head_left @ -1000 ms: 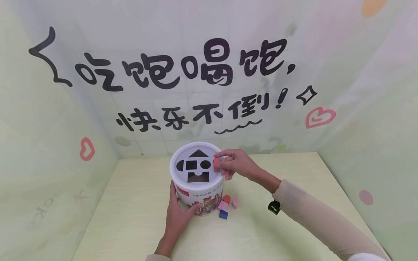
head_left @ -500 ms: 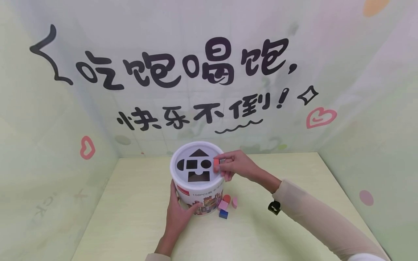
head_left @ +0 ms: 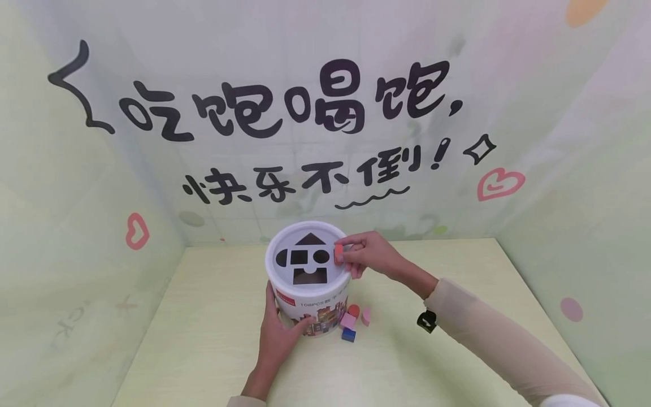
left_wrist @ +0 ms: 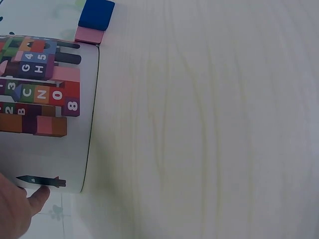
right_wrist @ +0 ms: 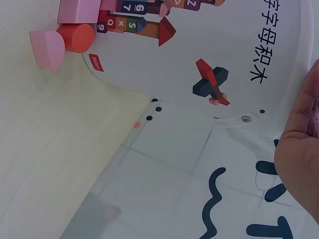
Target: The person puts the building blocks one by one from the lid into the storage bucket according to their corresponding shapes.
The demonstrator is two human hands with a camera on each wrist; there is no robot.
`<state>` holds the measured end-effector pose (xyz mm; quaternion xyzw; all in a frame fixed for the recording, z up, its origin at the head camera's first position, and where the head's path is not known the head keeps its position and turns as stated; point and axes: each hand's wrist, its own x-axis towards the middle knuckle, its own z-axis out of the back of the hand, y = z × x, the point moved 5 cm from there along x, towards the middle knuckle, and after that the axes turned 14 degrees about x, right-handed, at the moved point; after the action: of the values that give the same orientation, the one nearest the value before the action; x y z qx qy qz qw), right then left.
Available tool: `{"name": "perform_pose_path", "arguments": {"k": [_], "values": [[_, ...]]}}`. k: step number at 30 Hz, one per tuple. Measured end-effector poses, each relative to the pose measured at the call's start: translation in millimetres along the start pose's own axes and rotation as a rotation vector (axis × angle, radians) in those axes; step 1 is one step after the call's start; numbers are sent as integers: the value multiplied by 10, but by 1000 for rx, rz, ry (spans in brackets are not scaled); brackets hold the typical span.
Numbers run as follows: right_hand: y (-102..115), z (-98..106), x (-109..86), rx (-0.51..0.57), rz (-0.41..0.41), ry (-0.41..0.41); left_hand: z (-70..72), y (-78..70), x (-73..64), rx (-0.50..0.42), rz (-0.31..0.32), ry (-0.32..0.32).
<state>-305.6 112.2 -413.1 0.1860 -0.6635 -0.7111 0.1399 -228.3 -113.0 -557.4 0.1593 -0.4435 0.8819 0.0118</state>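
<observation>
- Last sec: v. little change; red block (head_left: 338, 251) barely shifted, at lid's right edge then & now.
- R hand (head_left: 368, 255) pinches that block btwn thumb & fingers, over right side of lid (head_left: 281, 277); whether its lower end is in a hole, can't tell.
- Meaning, my guess: it's being lined up or isn't seated yet; not through.
- L hand (head_left: 280, 330) grips tub (head_left: 312, 311) from near left, thumb across front, prob. steadying it; tub upright on table (head_left: 203, 316), same spot as a sec ago.
- Loose pcs on table, right of tub, haven't moved: blue block (head_left: 348, 334) nearest, pink block (head_left: 348, 321) next, then red cylinder (right_wrist: 76, 38); pink half-round (head_left: 366, 316) just right.
</observation>
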Motion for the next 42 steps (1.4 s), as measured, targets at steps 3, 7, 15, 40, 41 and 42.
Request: {"name": "perform_pose_path", "arguments": {"k": [3,7,15,40,41,42], "values": [[0,11,10,15,-3,-8,-2,-7,0,4,2,-4],[-2,16,18,30,-13,-12,-5,-4,-5,10,6,-5],[-14,56,0,32,4,-18,-1,1,-8,10,8,-6],[-535,439,-198,100,-1,-145,-4,-3,-7,-14,3,10],[-578,435,-204,103,-9,-144,-3,-5,-6,-16,3,12],[-622,431,-208,106,-14,-142,-3,-6,-4,-17,3,14]]}}
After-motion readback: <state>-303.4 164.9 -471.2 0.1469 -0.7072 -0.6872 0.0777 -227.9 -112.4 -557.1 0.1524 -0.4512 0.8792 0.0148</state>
